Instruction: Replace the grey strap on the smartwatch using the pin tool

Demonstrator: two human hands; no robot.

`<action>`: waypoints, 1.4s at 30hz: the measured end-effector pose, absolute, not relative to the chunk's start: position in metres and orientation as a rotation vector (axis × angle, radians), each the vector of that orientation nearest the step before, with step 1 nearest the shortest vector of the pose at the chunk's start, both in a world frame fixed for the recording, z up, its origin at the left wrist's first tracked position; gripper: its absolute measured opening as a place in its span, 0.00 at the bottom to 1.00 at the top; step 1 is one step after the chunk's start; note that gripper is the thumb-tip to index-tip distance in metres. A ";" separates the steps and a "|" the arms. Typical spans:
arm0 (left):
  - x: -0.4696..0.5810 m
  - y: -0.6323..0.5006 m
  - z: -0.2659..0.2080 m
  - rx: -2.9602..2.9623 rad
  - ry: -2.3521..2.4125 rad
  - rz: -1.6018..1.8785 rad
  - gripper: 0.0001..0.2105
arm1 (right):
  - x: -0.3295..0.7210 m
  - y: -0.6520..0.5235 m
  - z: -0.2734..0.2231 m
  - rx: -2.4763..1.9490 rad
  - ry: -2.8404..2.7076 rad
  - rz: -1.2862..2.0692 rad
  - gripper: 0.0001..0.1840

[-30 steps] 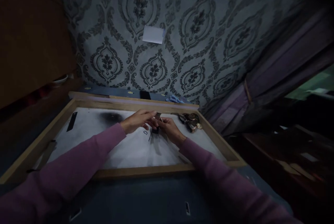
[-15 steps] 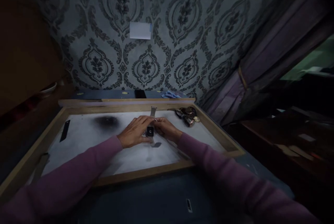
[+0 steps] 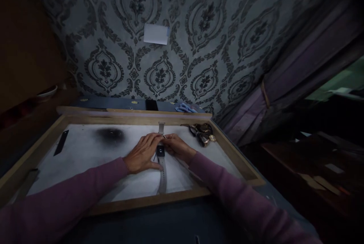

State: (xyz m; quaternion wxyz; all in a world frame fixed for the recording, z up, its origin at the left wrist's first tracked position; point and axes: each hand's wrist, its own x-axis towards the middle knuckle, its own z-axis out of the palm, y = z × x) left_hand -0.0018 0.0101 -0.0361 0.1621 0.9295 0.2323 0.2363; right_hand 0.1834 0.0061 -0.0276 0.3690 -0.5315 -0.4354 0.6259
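Note:
A smartwatch [image 3: 160, 150] with a black square case lies face up on the white floor of a shallow wooden-framed box. Its light grey strap [image 3: 163, 175] runs from the case toward the front rail, and the other strap end points at the back rail. My left hand [image 3: 142, 153] grips the watch from the left, fingers across the upper strap and thumb on the lower strap. At the case's upper edge, the fingers of my right hand [image 3: 176, 146] are pinched together. A small, thin, pale thing shows at those fingertips, too small to name.
Several wristwatches [image 3: 204, 133] are heaped in the box's back right corner. A black strip [image 3: 61, 142] lies at the left, near a strap-like band [image 3: 27, 183]. Behind the wooden frame [image 3: 136, 118] are a dark phone [image 3: 151, 105] and a blue cloth [image 3: 185, 107].
The lower strap, bent short beneath my left thumb before, now stretches flat toward the front rail. Both hands and the watch sit slightly lower and further left in view.

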 end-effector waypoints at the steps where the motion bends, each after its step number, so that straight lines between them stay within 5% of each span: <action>1: -0.001 0.009 -0.036 2.666 0.670 0.695 0.44 | 0.184 0.007 -0.027 -1.368 -1.126 1.612 0.23; 8: -0.001 0.012 -0.044 2.651 0.699 0.727 0.38 | 0.182 0.012 -0.032 -1.356 -1.161 1.586 0.27; 13: -0.003 0.016 -0.050 2.635 0.712 0.697 0.35 | 0.180 0.015 -0.036 -1.404 -1.134 1.573 0.17; 24: 0.001 0.016 -0.050 2.605 0.729 0.630 0.32 | 0.191 0.018 -0.041 -1.461 -1.071 1.648 0.19; 28: 0.002 0.016 -0.050 2.586 0.755 0.603 0.32 | 0.198 0.019 -0.041 -1.442 -1.019 1.675 0.08; 42: 0.007 0.018 -0.040 2.645 0.759 0.441 0.33 | 0.204 0.009 -0.030 -1.357 -1.020 1.720 0.14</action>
